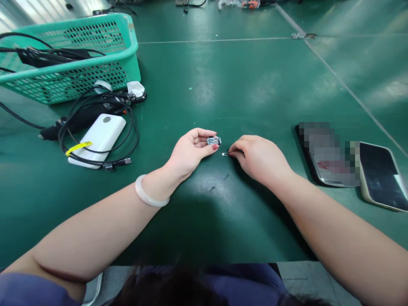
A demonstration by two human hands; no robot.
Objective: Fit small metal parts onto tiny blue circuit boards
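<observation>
Between the thumb and fingers of my left hand (pixel 191 151) is a small grey-blue electronic part (pixel 213 140), perhaps a little circuit board; its details are too small to make out. My right hand (pixel 258 157) pinches a tiny, pale, flat piece with a rounded end (pixel 225 154), its tip pointing left. The piece lies just below and to the right of the electronic part, with a small gap between them. Both hands are low over the green tabletop (pixel 197 221), near the middle of the view. A pale bangle (pixel 149 195) circles my left wrist.
At the upper left stands a green plastic basket (pixel 92 68) with black cables inside. In front of it lie a white power bank (pixel 105 136), a coiled black cable (pixel 135 127) and a black device (pixel 84 114). Two phones, one dark (pixel 321 165), one pale-cased (pixel 382 174), lie to the right.
</observation>
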